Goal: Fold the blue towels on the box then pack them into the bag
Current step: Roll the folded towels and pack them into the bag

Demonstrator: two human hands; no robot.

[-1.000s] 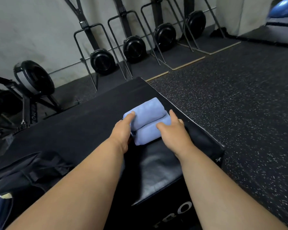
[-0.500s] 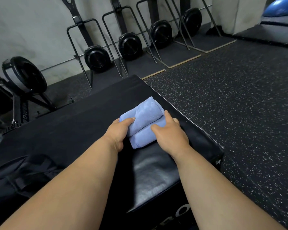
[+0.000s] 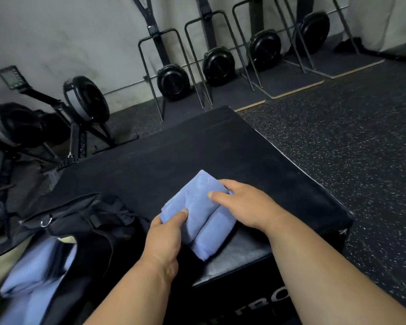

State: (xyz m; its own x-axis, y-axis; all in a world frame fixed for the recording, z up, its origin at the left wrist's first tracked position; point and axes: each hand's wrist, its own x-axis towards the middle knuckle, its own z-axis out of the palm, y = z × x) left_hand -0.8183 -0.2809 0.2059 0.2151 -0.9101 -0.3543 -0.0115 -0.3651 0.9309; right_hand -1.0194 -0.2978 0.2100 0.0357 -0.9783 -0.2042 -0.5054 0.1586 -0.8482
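A folded blue towel (image 3: 198,215) sits at the centre of the frame, over the near edge of the black padded box (image 3: 220,146); whether it rests on the box or is lifted just clear is hard to tell. The left hand (image 3: 164,240) pinches its lower left corner, thumb on top. The right hand (image 3: 242,205) grips its right side, thumb laid across the top fold. At lower left an open black bag (image 3: 85,231) holds more blue towels (image 3: 35,270). Black exercise machines (image 3: 174,78) line the grey wall along the top.
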